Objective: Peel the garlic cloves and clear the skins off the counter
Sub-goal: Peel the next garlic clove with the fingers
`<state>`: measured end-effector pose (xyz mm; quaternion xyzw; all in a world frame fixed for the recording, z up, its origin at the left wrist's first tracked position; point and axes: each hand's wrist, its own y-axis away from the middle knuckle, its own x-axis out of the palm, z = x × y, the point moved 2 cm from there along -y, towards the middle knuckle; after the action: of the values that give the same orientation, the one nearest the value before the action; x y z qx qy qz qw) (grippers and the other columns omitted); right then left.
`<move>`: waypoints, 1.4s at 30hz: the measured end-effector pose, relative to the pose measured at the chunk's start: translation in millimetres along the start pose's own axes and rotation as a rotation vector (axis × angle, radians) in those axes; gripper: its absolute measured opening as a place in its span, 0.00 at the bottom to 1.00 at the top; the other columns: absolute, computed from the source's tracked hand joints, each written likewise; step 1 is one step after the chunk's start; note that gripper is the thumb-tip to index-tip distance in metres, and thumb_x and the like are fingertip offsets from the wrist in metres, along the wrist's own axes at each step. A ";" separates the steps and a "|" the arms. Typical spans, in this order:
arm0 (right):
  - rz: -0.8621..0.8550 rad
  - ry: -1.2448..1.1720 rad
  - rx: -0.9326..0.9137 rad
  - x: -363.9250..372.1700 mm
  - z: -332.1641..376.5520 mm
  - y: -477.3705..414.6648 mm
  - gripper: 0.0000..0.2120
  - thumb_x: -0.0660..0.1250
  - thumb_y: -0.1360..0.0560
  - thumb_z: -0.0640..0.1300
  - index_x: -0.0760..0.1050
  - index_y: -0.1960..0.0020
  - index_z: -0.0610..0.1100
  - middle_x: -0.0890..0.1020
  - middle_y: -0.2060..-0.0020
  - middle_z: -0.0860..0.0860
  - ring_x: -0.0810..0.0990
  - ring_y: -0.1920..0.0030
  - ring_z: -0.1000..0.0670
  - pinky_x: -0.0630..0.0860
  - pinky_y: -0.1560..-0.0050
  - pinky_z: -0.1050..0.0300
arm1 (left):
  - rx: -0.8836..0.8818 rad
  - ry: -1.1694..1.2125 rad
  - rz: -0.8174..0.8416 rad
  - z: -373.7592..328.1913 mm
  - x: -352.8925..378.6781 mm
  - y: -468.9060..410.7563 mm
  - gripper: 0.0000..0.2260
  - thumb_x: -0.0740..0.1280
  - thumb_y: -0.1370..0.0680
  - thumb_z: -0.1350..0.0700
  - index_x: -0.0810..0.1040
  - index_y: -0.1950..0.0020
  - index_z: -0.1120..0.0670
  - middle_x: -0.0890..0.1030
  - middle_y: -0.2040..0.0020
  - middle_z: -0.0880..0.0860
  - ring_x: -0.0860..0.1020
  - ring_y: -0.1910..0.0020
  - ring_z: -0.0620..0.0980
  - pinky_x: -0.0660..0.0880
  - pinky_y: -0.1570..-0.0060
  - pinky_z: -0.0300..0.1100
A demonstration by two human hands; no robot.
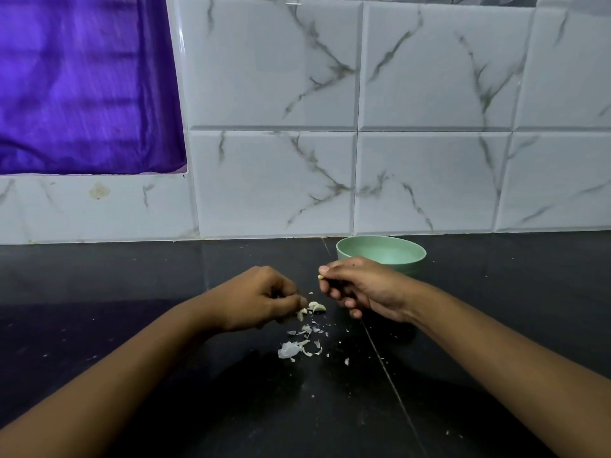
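My right hand hovers above the black counter and pinches a small pale garlic clove between thumb and forefinger. My left hand is low over the counter, its fingertips curled round a clove that is partly hidden. Two more garlic cloves lie on the counter between the hands. A scatter of thin white skins lies just in front of them.
A pale green bowl stands behind my right hand, close to the marble-patterned tile wall. A purple cloth fills an opening at the upper left. A seam crosses the counter diagonally.
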<state>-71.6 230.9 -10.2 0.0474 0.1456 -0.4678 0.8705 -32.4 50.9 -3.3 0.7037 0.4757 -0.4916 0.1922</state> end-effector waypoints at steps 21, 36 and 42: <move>-0.091 -0.044 -0.067 8.0 1.1 0.1 0.14 0.64 0.22 0.47 0.79 0.62 0.41 0.80 0.71 0.49 0.74 0.76 0.55 0.72 0.76 0.64 | -0.058 0.276 -0.368 -2.0 9.4 -5.5 0.05 0.69 0.24 0.58 0.83 0.57 0.50 0.83 0.67 0.43 0.83 0.68 0.44 0.75 0.66 0.33; -0.209 0.229 -0.366 6.5 2.6 -5.1 0.08 0.72 0.29 0.35 0.79 0.59 0.47 0.81 0.70 0.53 0.81 0.68 0.53 0.78 0.67 0.57 | -0.244 0.687 -0.210 -3.0 19.9 -7.6 0.11 0.60 0.19 0.56 0.79 0.55 0.58 0.79 0.71 0.51 0.79 0.75 0.47 0.72 0.71 0.37; -0.196 -0.074 -0.190 1.9 0.5 -4.9 0.04 0.68 0.26 0.34 0.75 0.57 0.41 0.82 0.68 0.48 0.83 0.68 0.51 0.80 0.67 0.57 | -0.282 0.703 -0.314 2.6 16.7 -7.9 0.15 0.58 0.18 0.52 0.80 0.53 0.59 0.78 0.71 0.52 0.76 0.77 0.49 0.71 0.72 0.39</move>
<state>-74.5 226.5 -10.1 -0.0672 0.1609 -0.5361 0.8260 -39.4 60.7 -17.4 0.7144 0.6767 -0.1743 0.0351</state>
